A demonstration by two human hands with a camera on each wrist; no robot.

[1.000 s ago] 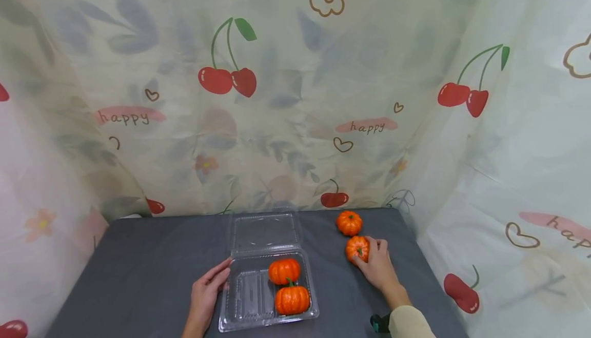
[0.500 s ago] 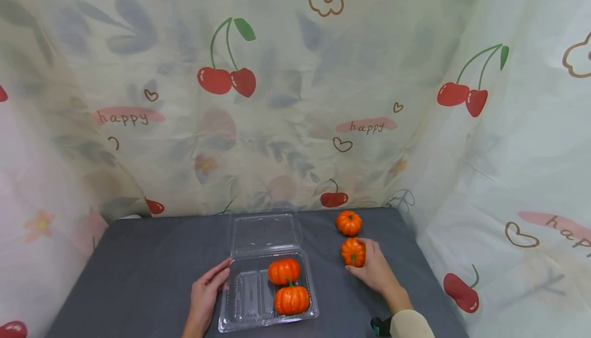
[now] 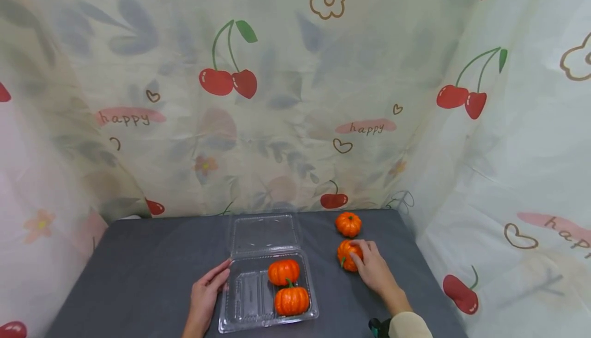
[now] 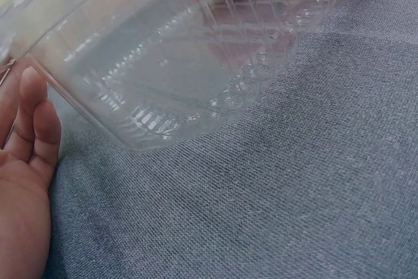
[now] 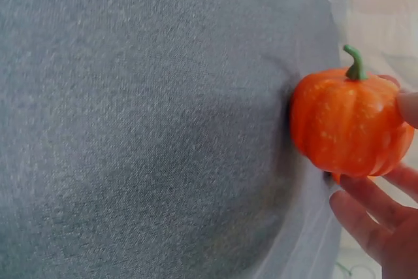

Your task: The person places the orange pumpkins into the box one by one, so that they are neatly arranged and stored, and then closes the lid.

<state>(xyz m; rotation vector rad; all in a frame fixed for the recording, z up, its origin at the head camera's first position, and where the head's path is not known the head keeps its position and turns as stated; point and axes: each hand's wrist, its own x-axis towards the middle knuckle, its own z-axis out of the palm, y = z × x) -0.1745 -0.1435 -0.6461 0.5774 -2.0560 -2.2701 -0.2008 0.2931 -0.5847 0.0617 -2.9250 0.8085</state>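
Note:
My right hand point(image 3: 376, 274) holds a small orange toy pumpkin point(image 3: 345, 256) with a green stem, thumb on one side and fingers on the other. In the right wrist view the held pumpkin point(image 5: 346, 122) has its stem upward, close over the grey cloth. At the left rim of a clear plastic clamshell box point(image 3: 247, 302), my left hand point(image 3: 205, 294) pinches the edge, some fingers below it. The lid point(image 3: 265, 231) stands open at the back. Two more pumpkins, a rear one point(image 3: 283, 272) and a front one point(image 3: 292, 301), lie in the box's right half.
Behind the held pumpkin, another orange pumpkin point(image 3: 348, 224) sits near the table's back right edge. A dark grey cloth point(image 3: 148, 271) covers the table. Printed curtains point(image 3: 277, 122) with cherries and hearts enclose it at the back and sides.
My right hand has shifted slightly left and toward me with its pumpkin, whose stem has turned to the front left. The left hand and the box have kept their places.

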